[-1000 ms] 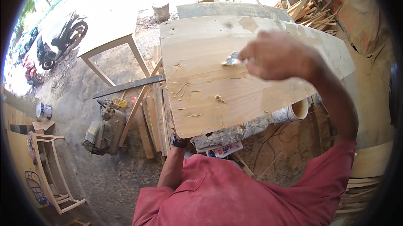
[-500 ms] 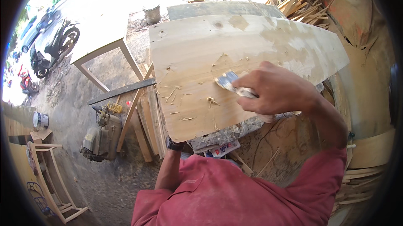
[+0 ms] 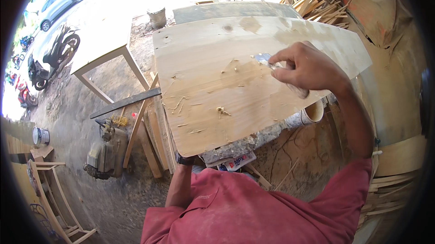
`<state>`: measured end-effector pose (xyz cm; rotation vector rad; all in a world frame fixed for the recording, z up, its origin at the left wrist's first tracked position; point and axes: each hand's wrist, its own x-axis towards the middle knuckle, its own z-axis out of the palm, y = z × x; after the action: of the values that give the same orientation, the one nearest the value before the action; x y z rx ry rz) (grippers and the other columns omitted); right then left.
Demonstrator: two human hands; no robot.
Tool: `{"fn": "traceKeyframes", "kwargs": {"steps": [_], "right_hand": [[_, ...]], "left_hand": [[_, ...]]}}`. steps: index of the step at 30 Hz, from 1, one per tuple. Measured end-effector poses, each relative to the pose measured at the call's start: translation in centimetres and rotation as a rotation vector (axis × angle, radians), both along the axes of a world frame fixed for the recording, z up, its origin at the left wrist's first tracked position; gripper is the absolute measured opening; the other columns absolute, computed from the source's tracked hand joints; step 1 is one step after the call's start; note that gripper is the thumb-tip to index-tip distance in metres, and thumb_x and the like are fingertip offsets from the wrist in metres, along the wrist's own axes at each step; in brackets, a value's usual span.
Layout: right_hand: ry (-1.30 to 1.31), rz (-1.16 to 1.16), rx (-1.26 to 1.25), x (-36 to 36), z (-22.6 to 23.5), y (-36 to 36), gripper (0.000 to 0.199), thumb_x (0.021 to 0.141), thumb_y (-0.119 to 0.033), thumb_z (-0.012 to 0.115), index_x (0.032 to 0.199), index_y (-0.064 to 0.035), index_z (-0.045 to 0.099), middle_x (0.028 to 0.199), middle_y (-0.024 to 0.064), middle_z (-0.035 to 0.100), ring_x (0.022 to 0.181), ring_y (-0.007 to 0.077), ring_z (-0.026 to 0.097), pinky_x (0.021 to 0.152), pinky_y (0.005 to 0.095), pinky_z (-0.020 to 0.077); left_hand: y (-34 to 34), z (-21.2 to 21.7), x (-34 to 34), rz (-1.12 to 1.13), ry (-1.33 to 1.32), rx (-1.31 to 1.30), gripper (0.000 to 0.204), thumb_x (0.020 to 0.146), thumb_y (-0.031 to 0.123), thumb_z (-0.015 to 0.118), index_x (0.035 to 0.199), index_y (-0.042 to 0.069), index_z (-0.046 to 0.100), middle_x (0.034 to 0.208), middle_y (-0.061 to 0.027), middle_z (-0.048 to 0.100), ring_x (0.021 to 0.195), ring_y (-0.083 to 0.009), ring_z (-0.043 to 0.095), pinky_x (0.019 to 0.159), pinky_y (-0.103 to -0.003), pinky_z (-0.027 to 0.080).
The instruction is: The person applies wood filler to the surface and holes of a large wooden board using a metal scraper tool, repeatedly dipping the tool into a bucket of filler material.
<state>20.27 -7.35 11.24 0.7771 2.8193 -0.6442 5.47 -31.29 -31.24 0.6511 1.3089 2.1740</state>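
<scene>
A putty knife [image 3: 263, 58] with a paste-smeared blade is gripped in my right hand [image 3: 304, 66]. Its blade meets the upper middle of a pale wooden board [image 3: 199, 69]. Beige filler is spread in patches toward the board's right and far side. Small lumps and strings of filler [image 3: 221, 111] dot the surface on the left. At the board's near left corner, my left wrist [image 3: 185, 159] with a dark watch reaches the edge. Most of that hand is hidden beneath the board, its fingers out of sight.
Below the board's near edge lies a paste-crusted cylinder [image 3: 312, 111] with an open end. A compressor-like machine [image 3: 107, 152] stands on the floor at left, by leaning wood strips [image 3: 152, 146]. A white table [image 3: 102, 56], bucket [image 3: 157, 18] and scrap-wood pile [image 3: 324, 6] are farther off.
My right hand has moved the putty knife away from me and to the right across the board. My left arm keeps its place at the corner. The view has shifted slightly.
</scene>
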Motion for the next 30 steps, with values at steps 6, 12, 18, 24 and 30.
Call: {"fn": "traceKeyframes", "kwargs": {"steps": [6, 12, 18, 24, 30], "right_hand": [[-0.136, 0.155, 0.009, -0.2, 0.6, -1.0, 0.037, 0.09, -0.018, 0.062, 0.112, 0.0114, 0.07, 0.061, 0.015, 0.069, 0.052, 0.0189, 0.07, 0.063, 0.0324, 0.0578], [-0.062, 0.011, -0.167, -4.1, 0.3, -2.6, 0.035, 0.091, -0.019, 0.065, 0.107, 0.0114, 0.071, 0.071, 0.0176, 0.073, 0.058, 0.0205, 0.072, 0.066, 0.0346, 0.0586], [-0.219, 0.341, 0.019, -2.9, 1.5, -3.5, 0.035, 0.087, -0.023, 0.065, 0.107, 0.0053, 0.074, 0.076, 0.0154, 0.074, 0.065, 0.03, 0.072, 0.073, 0.0379, 0.0573], [-0.305, 0.266, -0.088, -5.9, 4.1, -5.5, 0.037, 0.087, -0.024, 0.062, 0.11, 0.003, 0.073, 0.061, 0.0129, 0.067, 0.059, 0.0232, 0.067, 0.071, 0.0376, 0.0558], [-0.149, 0.667, 0.016, -11.4, 1.2, -7.2, 0.038, 0.087, -0.023, 0.061, 0.112, 0.0036, 0.072, 0.054, 0.0085, 0.066, 0.059, 0.0191, 0.068, 0.065, 0.0367, 0.0541]], "left_hand": [[0.1, 0.0, -0.1, 0.009, -0.001, 0.002, 0.082, 0.08, 0.031, 0.086, 0.144, 0.004, 0.041, 0.123, -0.0138, 0.066, 0.107, -0.0228, 0.069, 0.087, -0.04, 0.06], [0.0, -0.2, 0.1, 0.015, 0.01, 0.004, 0.083, 0.079, 0.031, 0.086, 0.144, 0.004, 0.042, 0.123, -0.0138, 0.066, 0.107, -0.0229, 0.069, 0.087, -0.04, 0.06], [-0.4, 0.3, 0.3, 0.055, 0.035, 0.012, 0.084, 0.078, 0.031, 0.087, 0.144, 0.004, 0.042, 0.123, -0.0138, 0.066, 0.106, -0.023, 0.069, 0.087, -0.04, 0.06], [0.6, 0.9, 0.4, 0.106, 0.104, 0.057, 0.085, 0.078, 0.032, 0.088, 0.144, 0.003, 0.042, 0.123, -0.0139, 0.066, 0.106, -0.023, 0.069, 0.087, -0.04, 0.06], [1.6, 2.2, 0.4, 0.19, 0.262, 0.104, 0.087, 0.077, 0.032, 0.088, 0.144, 0.003, 0.042, 0.123, -0.0139, 0.066, 0.106, -0.0231, 0.069, 0.087, -0.04, 0.06]]}}
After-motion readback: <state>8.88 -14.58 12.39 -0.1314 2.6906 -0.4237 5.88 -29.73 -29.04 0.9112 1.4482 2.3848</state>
